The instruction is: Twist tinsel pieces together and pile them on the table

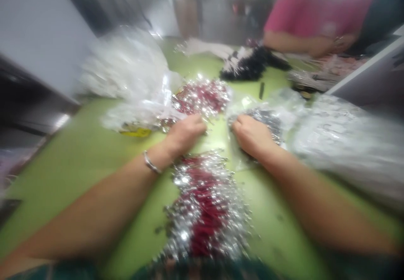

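My left hand (187, 132), a bracelet on its wrist, is closed with its fingers pressed together beside a pile of short red pieces with shiny silver ends (202, 97). Whatever it holds is too small and blurred to name. My right hand (252, 135) is also closed, over the left side of a clear plastic bag (238, 156) holding small dark grey parts (268, 120). What its fingertips grip is hidden. Nearer to me, a long heap of the same red pieces with silver ends (208, 204) lies lengthwise between my forearms.
Large white plastic bags stand on the green table (78, 154), one at the left (126, 65) and one at the right (341, 141). A yellow item (136, 131) pokes out by the left bag. Black-ended bundles (244, 65) lie further back. Opposite, a person in pink (318, 11) handles thin strands.
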{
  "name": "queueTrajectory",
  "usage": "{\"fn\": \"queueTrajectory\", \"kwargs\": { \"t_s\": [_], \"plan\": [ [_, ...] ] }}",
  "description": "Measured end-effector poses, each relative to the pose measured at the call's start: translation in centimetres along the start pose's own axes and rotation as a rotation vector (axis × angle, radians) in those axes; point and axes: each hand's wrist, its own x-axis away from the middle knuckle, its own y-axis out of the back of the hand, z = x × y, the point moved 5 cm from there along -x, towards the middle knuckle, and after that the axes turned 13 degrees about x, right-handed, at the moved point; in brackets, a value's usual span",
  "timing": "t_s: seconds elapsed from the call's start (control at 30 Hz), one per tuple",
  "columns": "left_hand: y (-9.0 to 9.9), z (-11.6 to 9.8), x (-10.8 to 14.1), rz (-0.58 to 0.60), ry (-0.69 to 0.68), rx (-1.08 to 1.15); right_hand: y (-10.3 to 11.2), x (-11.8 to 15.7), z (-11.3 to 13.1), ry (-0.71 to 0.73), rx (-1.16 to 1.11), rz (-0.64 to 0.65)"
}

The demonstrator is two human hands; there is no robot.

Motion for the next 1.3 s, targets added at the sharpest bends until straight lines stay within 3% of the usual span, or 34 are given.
{"fn": "queueTrajectory", "kwargs": {
  "t_s": [0.17,0.3,0.4,0.57,0.77,0.9,1.07,1.3],
  "plan": [
    [2.1,-1.4,0.0,-0.196,-0.103,0.297,0.0,0.1,0.3,0.075,-0.036,0.02],
    [3.6,0.0,0.4,-0.374,0.089,0.614,0.3,0.4,-0.6,0.021,-0.085,0.051],
    [3.9,1.3,0.7,-0.443,0.228,0.698,0.4,0.6,-1.5,-0.036,-0.087,0.092],
    [3.0,1.7,0.8,-0.34,0.378,0.682,0.5,0.5,-1.4,0.026,-0.163,0.113],
    [2.1,-0.4,0.6,-0.18,0.394,0.741,1.2,0.4,-2.6,-0.049,-0.354,0.006],
    [1.4,-1.6,0.5,-0.063,0.459,0.779,1.8,0.6,-2.7,-0.062,-0.691,-0.039],
    [0.9,-2.5,0.7,-0.034,0.484,0.818,2.8,1.4,-1.7,-0.244,-1.208,-0.078],
    [0.1,-3.4,0.8,0.042,0.474,0.904,2.3,1.8,0.5,-0.354,-1.517,-0.114]
  ]
}}
